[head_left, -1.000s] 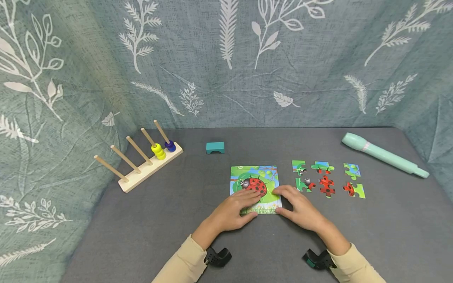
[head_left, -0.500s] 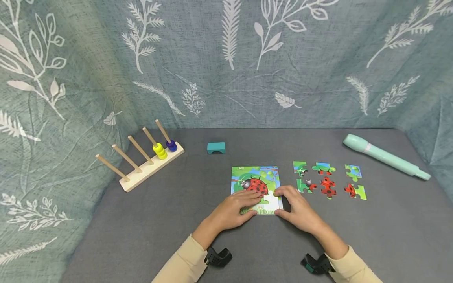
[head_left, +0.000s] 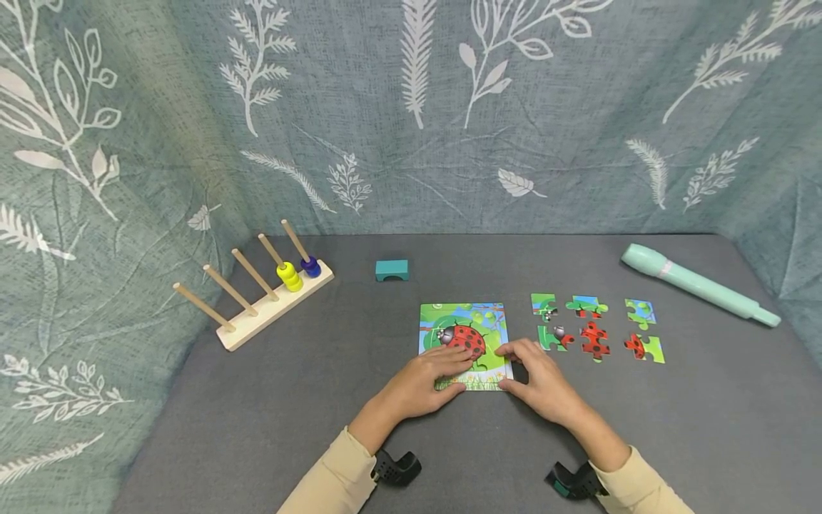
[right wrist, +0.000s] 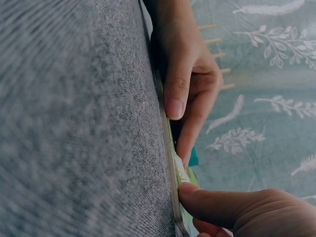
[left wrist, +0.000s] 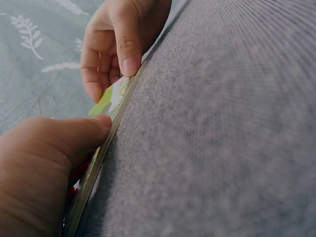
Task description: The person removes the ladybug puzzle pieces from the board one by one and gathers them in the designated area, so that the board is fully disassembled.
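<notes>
A square ladybug jigsaw puzzle [head_left: 449, 318] lies on the grey table, its front edge toward me. My left hand [head_left: 427, 382] rests on its lower left part, fingers stretched over the ladybug and thumb at the front edge. My right hand [head_left: 542, 378] is at the lower right corner, where a green and white puzzle piece [left wrist: 111, 101] sits between its thumb and fingers. In the right wrist view, the right thumb [right wrist: 197, 195] lies right at the board's edge. Part of the picture's lower left is hidden under my left hand.
Several loose puzzle pieces [head_left: 596, 341] lie in two rows to the right. A mint-green tube-shaped thing [head_left: 700, 285] is at the back right. At the back left stand a wooden peg rack [head_left: 270, 307] with yellow and blue rings and a teal arch block [head_left: 392, 270].
Half a second ago the lower right piece showed white; now it shows green again, as it did one second ago. Both hands stay nearly in place.
</notes>
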Motion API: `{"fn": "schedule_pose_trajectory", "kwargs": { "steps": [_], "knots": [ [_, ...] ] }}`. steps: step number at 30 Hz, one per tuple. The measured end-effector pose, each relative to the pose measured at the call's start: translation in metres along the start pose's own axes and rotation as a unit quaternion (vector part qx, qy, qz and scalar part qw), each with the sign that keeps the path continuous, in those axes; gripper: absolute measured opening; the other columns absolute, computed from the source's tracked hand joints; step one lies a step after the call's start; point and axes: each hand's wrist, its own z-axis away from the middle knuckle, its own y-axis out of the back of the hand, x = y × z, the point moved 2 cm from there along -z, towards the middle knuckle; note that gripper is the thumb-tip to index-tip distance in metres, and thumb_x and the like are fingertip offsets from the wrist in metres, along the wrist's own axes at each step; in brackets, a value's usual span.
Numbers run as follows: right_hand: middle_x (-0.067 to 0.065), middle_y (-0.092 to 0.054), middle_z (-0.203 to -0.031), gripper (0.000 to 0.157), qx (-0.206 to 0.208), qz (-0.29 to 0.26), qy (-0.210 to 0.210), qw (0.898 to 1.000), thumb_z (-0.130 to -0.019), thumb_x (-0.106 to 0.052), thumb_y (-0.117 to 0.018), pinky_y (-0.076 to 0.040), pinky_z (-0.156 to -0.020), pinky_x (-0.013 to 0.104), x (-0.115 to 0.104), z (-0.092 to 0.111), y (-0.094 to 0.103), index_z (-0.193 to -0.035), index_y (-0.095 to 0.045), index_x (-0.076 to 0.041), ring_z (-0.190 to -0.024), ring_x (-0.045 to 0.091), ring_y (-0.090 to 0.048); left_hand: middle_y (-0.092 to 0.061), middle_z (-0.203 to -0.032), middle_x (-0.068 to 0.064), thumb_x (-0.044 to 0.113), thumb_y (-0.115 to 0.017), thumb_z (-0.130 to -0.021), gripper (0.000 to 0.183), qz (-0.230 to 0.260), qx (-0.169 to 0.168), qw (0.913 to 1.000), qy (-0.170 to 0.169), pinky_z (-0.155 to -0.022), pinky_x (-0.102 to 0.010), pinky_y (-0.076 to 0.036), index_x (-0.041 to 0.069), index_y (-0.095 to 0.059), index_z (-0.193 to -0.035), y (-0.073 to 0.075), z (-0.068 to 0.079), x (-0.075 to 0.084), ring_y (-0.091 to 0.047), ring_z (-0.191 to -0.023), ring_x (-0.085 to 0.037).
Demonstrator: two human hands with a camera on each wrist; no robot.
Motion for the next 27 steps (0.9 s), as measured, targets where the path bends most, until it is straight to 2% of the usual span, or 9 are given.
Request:
{"fn": "schedule_pose_trajectory", "kwargs": {
  "steps": [5,11,20,23,27],
  "knots": [
    [0.003,-0.061,-0.108,0.041,0.009,0.012,0.013,1.000,-0.074,-0.010,-0.080,-0.050,-0.083,0.039,0.002,0.000,0.001,-0.112,-0.063,-0.008,-0.100,0.019,-0.055,-0.054,-0.137,-0.003,0.025,-0.063,-0.092,0.042,-0.005,-0.002,1.0000,0.002,-0.113,-0.036,-0.036,0.011,-0.058,-0.132,0.000,0.000,0.000,-0.047,-0.131,-0.019],
    [0.002,-0.062,-0.111,0.041,-0.005,0.007,0.013,1.000,-0.076,-0.015,-0.079,-0.050,-0.086,0.042,0.004,-0.001,0.008,-0.114,-0.063,-0.010,-0.104,0.020,-0.056,-0.055,-0.137,-0.002,0.025,-0.063,-0.092,0.042,0.001,-0.001,1.0000,0.005,-0.114,-0.034,-0.034,0.011,-0.059,-0.131,0.000,-0.001,0.000,-0.047,-0.131,-0.017],
    [-0.002,-0.062,-0.113,0.040,-0.012,-0.005,0.010,1.000,-0.078,-0.017,-0.078,-0.051,-0.086,0.038,0.013,0.003,0.027,-0.115,-0.063,-0.013,-0.104,0.017,-0.059,-0.054,-0.138,-0.002,0.025,-0.063,-0.092,0.041,0.001,0.002,1.0000,0.005,-0.115,-0.032,-0.033,0.010,-0.060,-0.130,0.001,0.000,0.001,-0.047,-0.131,-0.018],
    [-0.002,-0.062,-0.112,0.040,-0.003,-0.001,0.008,1.000,-0.077,-0.015,-0.079,-0.051,-0.086,0.033,0.020,0.010,0.037,-0.114,-0.064,-0.013,-0.104,0.014,-0.059,-0.053,-0.139,-0.002,0.025,-0.063,-0.092,0.041,-0.001,-0.001,1.0000,0.005,-0.115,-0.031,-0.033,0.010,-0.059,-0.130,0.000,0.001,0.001,-0.047,-0.132,-0.017],
    [-0.001,-0.062,-0.112,0.041,0.018,-0.001,0.012,1.000,-0.075,-0.012,-0.079,-0.046,-0.087,0.016,0.030,0.021,0.051,-0.114,-0.064,-0.012,-0.102,0.011,-0.059,-0.054,-0.138,-0.003,0.026,-0.062,-0.092,0.041,-0.009,-0.003,1.0000,0.000,-0.114,-0.032,-0.034,0.010,-0.060,-0.130,0.000,0.000,0.000,-0.047,-0.132,-0.018]
  ]
}}
